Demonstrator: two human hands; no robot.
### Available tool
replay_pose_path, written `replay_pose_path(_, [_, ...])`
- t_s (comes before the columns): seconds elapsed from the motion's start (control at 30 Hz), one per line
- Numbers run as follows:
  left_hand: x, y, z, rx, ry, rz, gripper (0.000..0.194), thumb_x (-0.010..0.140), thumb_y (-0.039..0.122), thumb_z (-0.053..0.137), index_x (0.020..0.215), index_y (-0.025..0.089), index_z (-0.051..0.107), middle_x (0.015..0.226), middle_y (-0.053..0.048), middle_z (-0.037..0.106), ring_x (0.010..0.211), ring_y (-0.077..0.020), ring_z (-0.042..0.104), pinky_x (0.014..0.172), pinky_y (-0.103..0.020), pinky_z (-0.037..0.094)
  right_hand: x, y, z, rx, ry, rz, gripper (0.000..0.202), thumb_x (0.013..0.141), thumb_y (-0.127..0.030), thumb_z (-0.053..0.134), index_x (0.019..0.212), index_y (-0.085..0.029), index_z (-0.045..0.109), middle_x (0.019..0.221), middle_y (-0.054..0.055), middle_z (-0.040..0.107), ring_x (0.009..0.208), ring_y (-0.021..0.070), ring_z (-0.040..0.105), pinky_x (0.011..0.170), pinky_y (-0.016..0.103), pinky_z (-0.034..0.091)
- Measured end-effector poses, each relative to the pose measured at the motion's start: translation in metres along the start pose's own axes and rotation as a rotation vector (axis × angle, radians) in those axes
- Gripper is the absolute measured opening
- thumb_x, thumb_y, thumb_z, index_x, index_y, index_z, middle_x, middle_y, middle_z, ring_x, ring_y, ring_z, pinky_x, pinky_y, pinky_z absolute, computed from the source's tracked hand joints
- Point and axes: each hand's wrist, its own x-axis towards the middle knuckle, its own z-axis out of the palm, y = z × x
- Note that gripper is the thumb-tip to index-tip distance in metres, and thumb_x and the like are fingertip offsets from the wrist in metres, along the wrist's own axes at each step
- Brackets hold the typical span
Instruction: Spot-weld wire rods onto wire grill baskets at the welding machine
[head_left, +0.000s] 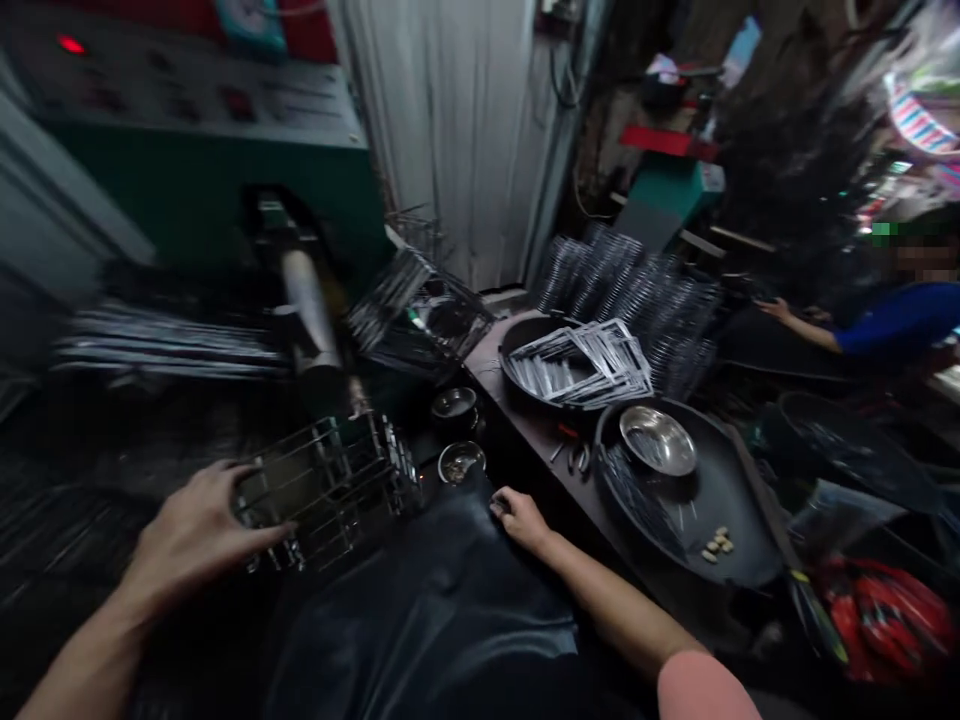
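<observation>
My left hand [196, 525] grips the left end of a wire basket [334, 480], its thumb low in front and its fingers behind the wires. The basket lies tilted under the electrode arm [307, 300] of what looks like a spot welder. My right hand [521, 517] is closed, fingertips pressed together, beside the dark apron [442, 590] over my lap. Whether it pinches a small part cannot be made out. Just past it stand two small metal bowls, the nearer bowl [462, 463] with bits inside and the farther bowl [454, 404] behind.
On the bench at right, a black pan [517, 335] holds flat wire frames [600, 360]. A larger pan [720, 500] holds a steel bowl [658, 440] and thin rods. Pliers [580, 458] lie between. Coiled wire stacks [630, 275] stand behind. A co-worker's arm [810, 328] shows far right.
</observation>
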Motion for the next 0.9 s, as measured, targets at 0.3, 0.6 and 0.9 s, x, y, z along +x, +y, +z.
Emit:
replay_pose_path(0.3, [-0.022,0.076,-0.013,0.232,0.097,0.092,0.082,0.065,0.058,0.066,0.127,0.006,0.057,0.139,-0.03,0.054,0.131,-0.0431,0.047,0.106,-0.059,0.037,0.05,-0.179,-0.017,-0.361,-0.55,-0.454,0.013,0.082,-0.014,0.067,0.095,-0.018,0.071,0.093,0.001,0.073,0.088,0.0157,0.066,0.073,0.022,0.044])
replay_pose_path(0.6, [-0.023,0.083,-0.012,0.112,0.117,0.101,0.068,0.068,0.047,0.07,0.122,0.008,0.059,0.134,-0.032,0.054,0.126,-0.0469,0.049,0.102,-0.064,0.038,0.063,-0.228,0.018,-0.843,-0.421,-0.554,0.023,0.092,-0.01,0.052,0.102,-0.017,0.071,0.112,0.012,0.074,0.099,0.0226,0.071,0.072,0.029,0.052])
replay_pose_path(0.9, [-0.021,0.079,-0.008,0.034,0.111,0.118,0.071,0.065,0.051,0.071,0.123,0.011,0.059,0.132,-0.029,0.057,0.123,-0.0468,0.052,0.098,-0.063,0.042,0.065,-0.228,0.006,-0.778,-0.613,-0.668,0.021,0.092,-0.012,0.055,0.106,-0.016,0.07,0.111,0.009,0.074,0.097,0.0207,0.07,0.071,0.025,0.05])
